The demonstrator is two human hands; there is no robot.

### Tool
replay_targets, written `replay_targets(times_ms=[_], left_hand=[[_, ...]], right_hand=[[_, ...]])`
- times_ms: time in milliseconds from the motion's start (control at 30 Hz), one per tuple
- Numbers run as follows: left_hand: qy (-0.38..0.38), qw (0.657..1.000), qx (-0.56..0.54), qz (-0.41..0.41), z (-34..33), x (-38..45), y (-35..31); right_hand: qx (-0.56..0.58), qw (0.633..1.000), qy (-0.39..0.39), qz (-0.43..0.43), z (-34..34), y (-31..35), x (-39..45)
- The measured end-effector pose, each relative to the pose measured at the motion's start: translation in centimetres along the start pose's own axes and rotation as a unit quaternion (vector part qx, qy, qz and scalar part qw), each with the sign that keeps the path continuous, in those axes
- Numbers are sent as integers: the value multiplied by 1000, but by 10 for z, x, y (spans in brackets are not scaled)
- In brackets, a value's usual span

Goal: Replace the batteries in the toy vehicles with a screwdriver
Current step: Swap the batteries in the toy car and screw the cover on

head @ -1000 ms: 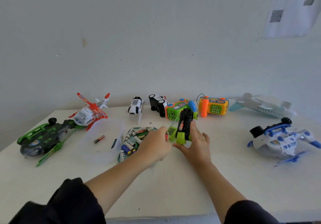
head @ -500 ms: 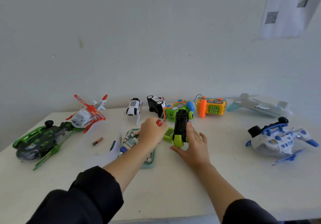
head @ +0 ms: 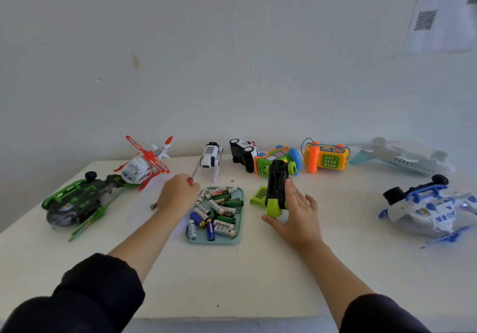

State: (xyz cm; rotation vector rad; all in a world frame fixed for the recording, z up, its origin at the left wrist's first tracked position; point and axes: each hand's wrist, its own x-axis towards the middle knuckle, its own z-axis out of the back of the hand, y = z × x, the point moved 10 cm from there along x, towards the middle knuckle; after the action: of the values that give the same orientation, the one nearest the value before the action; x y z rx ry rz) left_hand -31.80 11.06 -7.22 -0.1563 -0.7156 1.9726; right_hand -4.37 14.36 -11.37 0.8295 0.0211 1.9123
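White table [head: 258,281] against a pale wall. Centre: green-and-black toy car [head: 276,188] tipped on its side, underside exposed, battery cover [head: 259,194] apparently off beside it; right hand [head: 296,212] steadies it with fingers fairly straight. Left hand [head: 178,194] grips the red-handled screwdriver [head: 194,175] beside the battery tray [head: 238,229]. Judged progress: compartment opened, batteries not yet swapped; helicopters, planes and other toys await.

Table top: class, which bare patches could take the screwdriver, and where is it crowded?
Bare table lies along the near edge, below the battery tray, and between the right hand and the blue-and-white toy aircraft. The far row of toys and the spot around the left hand are crowded.
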Motion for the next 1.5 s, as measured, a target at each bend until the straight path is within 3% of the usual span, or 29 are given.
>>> replay_targets(times_ms=[167,367,467,700,800,933,1167,1333,1433,1500], left_hand=[[85,996,39,-15,-36,-13,-18],[40,974,221,4,-20,-1,11],[62,951,304,11,-22,0,23],[89,935,344,4,-30,3,21],[38,959,270,-76,-30,7,-10],[66,984,90,-142,-52,11,-39],[61,973,181,-128,-79,19,-40],[49,974,181,-125,-76,19,-41],[10,991,52,-126,-57,17,-54],[28,990,-53,-127,-48,11,-72]], right_hand=[[3,1000,4,-3,1,0,-2],[19,1000,1,-13,2,-1,-3],[23,1000,-5,-18,4,-1,-3],[37,999,-14,-20,6,-3,-1],[39,999,-16,-23,6,-4,-1],[41,999,-14,-19,4,-4,-2],[48,999,-15,-13,6,-3,-1],[49,998,-24,-11,5,-4,0],[54,998,-27,-5,6,-3,0],[51,998,-27,1,6,-2,0]])
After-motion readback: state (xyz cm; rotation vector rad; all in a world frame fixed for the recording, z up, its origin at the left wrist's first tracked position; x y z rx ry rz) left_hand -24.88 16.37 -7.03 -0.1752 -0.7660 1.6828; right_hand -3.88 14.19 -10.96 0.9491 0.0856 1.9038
